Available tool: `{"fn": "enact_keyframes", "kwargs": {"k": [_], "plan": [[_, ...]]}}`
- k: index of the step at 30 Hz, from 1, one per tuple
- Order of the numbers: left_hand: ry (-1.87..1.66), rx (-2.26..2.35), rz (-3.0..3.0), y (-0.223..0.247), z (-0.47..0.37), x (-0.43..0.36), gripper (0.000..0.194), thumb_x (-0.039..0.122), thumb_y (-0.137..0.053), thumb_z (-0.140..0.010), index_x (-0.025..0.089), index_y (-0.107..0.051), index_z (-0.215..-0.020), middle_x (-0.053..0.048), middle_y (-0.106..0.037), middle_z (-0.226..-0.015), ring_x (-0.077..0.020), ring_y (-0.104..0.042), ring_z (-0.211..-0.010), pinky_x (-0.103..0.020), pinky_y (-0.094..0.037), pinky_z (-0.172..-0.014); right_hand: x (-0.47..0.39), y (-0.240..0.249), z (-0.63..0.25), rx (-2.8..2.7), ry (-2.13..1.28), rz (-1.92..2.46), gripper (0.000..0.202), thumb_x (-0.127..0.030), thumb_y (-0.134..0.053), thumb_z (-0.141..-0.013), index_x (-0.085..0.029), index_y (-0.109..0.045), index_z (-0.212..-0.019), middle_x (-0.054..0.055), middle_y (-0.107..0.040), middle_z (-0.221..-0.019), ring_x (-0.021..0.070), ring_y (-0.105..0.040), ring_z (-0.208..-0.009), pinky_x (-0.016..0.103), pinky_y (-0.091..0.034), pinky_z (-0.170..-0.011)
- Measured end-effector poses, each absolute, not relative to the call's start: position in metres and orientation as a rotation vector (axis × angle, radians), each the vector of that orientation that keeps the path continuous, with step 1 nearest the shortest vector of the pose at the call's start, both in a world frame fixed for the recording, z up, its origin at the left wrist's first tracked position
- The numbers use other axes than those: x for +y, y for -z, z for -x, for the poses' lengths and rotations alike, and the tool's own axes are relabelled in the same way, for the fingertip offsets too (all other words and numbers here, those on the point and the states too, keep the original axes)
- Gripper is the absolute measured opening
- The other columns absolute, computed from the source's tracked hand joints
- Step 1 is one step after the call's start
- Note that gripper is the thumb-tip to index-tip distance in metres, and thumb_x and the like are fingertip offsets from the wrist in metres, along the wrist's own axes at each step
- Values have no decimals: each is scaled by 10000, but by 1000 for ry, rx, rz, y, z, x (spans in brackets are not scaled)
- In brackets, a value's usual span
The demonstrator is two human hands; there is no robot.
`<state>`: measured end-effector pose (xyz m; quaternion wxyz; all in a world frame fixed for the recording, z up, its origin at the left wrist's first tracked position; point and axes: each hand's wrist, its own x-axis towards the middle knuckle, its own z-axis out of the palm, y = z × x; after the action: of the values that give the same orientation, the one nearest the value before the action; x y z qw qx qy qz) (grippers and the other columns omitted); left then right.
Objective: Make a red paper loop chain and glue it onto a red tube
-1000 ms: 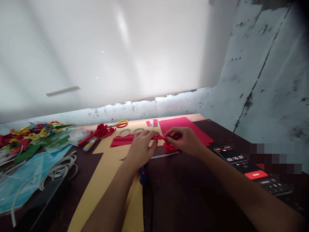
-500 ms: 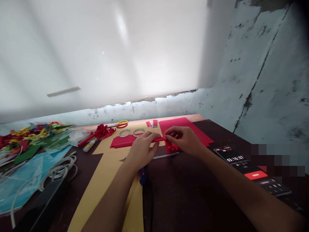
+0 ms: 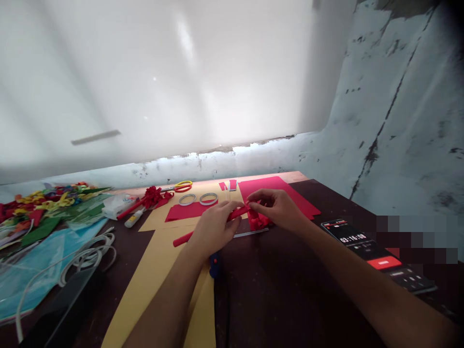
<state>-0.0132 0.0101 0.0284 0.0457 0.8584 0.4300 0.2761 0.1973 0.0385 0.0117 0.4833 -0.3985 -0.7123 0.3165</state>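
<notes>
Presently, left hand (image 3: 214,227): curled over the red stick (image 3: 183,239), which is pinched between thumb and fingers.
Right hand (image 3: 278,208): thumb and forefinger are pressed together on the red frill (image 3: 258,221), at the stick's right end.
Red stick: held aslant above the yellow paper (image 3: 152,280), its lower left end shown beyond the left wrist, its middle hidden by the hand.
Red frill: hung below the right fingertips, near the pale strip (image 3: 250,234).
Blue-handled tool (image 3: 214,266): partly covered by the left wrist, laid at the yellow paper's edge.
Red sheets: one stack (image 3: 176,213) is set beyond the left hand, with two pale rings (image 3: 186,204) on and beside it; a larger sheet (image 3: 281,189) is spread behind the right hand.
Far left: a red paper flower (image 3: 154,196) is seen near the scissors (image 3: 183,186) and a small white bottle (image 3: 134,218).
Phone (image 3: 362,249): laid on the dark desk (image 3: 282,299), right of the right forearm, with 03:16:08 displayed.
</notes>
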Motion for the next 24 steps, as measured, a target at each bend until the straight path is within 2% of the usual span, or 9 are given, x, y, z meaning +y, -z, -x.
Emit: {"fn": "enact_keyframes", "kwargs": {"k": [6, 11, 14, 18, 24], "plan": [[-879, 1301, -2495, -27, 14, 12, 373, 220, -581, -862, 276, -589, -1231, -35, -704, -1019, -201, -644, -836, -303, -455, -696, 38, -12, -194, -1604, -805, 963, 242, -360, -682, -819, -172, -712, -969, 64, -744, -910, 169, -695, -738, 273, -551, -654], [-899, 1106, -2205, -37, 19, 12, 361, 223, -590, -860, 278, -563, -1216, -15, -673, -921, -157, -624, -773, -259, -465, -660, 34, -8, -185, -1599, -869, 867, 312, -387, -681, -834, -163, -676, -1051, 71, -734, -924, 171, -699, -719, 278, -564, -630], [-864, 988, -2001, -44, 24, 13, 296, 241, -598, -860, 266, -561, -1153, -18, -648, -930, -145, -628, -766, -243, -465, -643, 33, -7, -179, -1612, -854, 857, 336, -411, -675, -842, -160, -671, -1066, 71, -733, -876, 183, -698, -690, 300, -571, -617], [-778, 962, -1778, -47, 29, 21, 243, 257, -618, -840, 252, -587, -1080, -21, -640, -974, -139, -646, -755, -238, -472, -625, 35, -10, -172, -1620, -767, 853, 320, -396, -668, -847, -171, -674, -1074, 83, -736, -962, 192, -707, -750, 313, -582, -649], [-729, 953, -1771, -52, 32, 36, 260, 383, -648, -841, 212, -681, -1033, -50, -686, -1008, -153, -664, -769, -279, -518, -717, 42, -15, -163, -1713, -644, 868, 232, -320, -618, -876, -200, -682, -1064, 63, -738, -978, 184, -702, -756, 299, -567, -651]]}}
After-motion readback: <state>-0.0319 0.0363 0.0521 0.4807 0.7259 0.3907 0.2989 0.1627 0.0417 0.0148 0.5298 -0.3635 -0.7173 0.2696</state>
